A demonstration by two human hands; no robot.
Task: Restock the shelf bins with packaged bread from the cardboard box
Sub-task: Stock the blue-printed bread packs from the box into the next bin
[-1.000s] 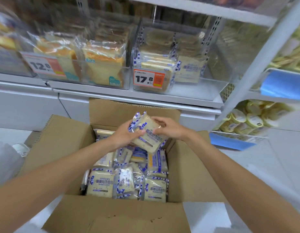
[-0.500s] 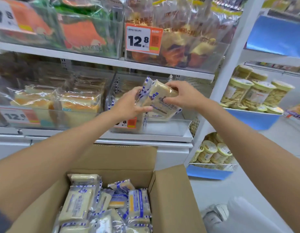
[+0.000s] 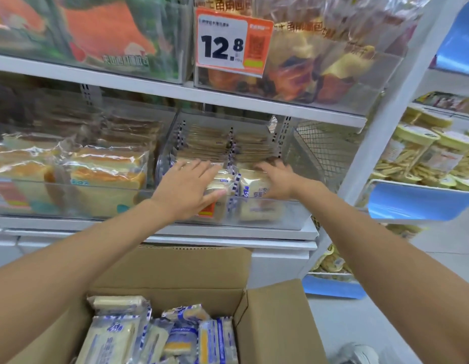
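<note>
Clear plastic forms the bin at the right end of the lower shelf, and both of your arms reach into it over its front wall. Your left grip is spread wide, fingers straight and fanned. The palm hovers over the front-left bread pack and the thumb lies along the bin's front edge. It clasps nothing. Your right grip lies flat on the front-right bread pack, fingers stretched forward over its top. It presses rather than pinches, and the fingertips are blurred. The two packs stand side by side, touching, against the front wall. More rows of the same blue-and-white wrappers are stacked behind them toward the back of the shelf. An orange label on the bin's front is half hidden by your left wrist.

Below the shelf's front edge, the cardboard box sits open between your forearms. It holds a jumble of boxed packs, some flat and some on edge. On the shelf above, a price tag reads 12.8.
</note>
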